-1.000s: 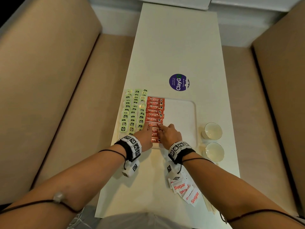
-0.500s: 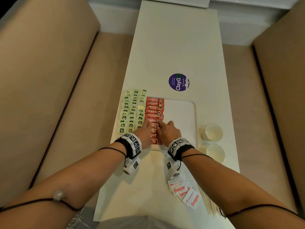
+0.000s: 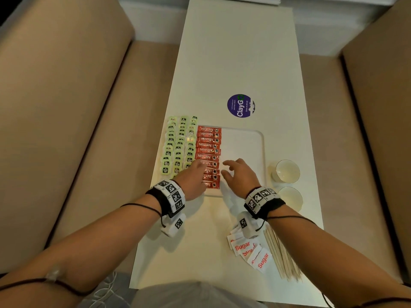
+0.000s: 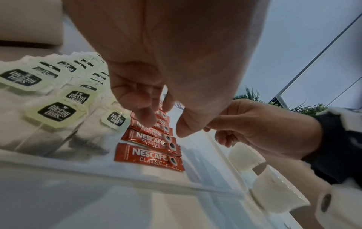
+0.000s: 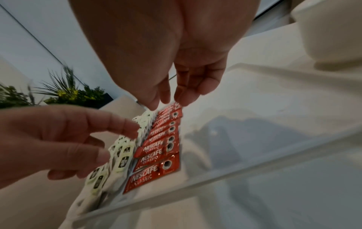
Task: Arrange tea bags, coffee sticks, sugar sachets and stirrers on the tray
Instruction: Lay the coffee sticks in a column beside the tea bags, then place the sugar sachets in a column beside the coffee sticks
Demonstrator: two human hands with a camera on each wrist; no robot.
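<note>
A white tray (image 3: 263, 152) lies on the table. Its left part holds rows of pale green tea bags (image 3: 178, 147) and beside them a column of red coffee sticks (image 3: 208, 150). My left hand (image 3: 194, 174) hovers over the near end of that column with loosely curled fingers (image 4: 146, 119) and holds nothing. To the right of the sticks my right hand (image 3: 236, 172) hangs over the bare part of the tray, its fingers (image 5: 184, 97) relaxed and empty. Sugar sachets (image 3: 251, 252) and wooden stirrers (image 3: 282, 256) lie on the table near me, off the tray.
Two white cups (image 3: 287, 171) (image 3: 291, 197) stand just right of the tray. A purple round sticker (image 3: 241, 105) sits on the table beyond the tray. Beige sofa cushions flank the narrow white table (image 3: 240, 52) on both sides.
Both hands have lifted off the coffee sticks. The right hand has drawn away to the right, over the bare part of the tray.
</note>
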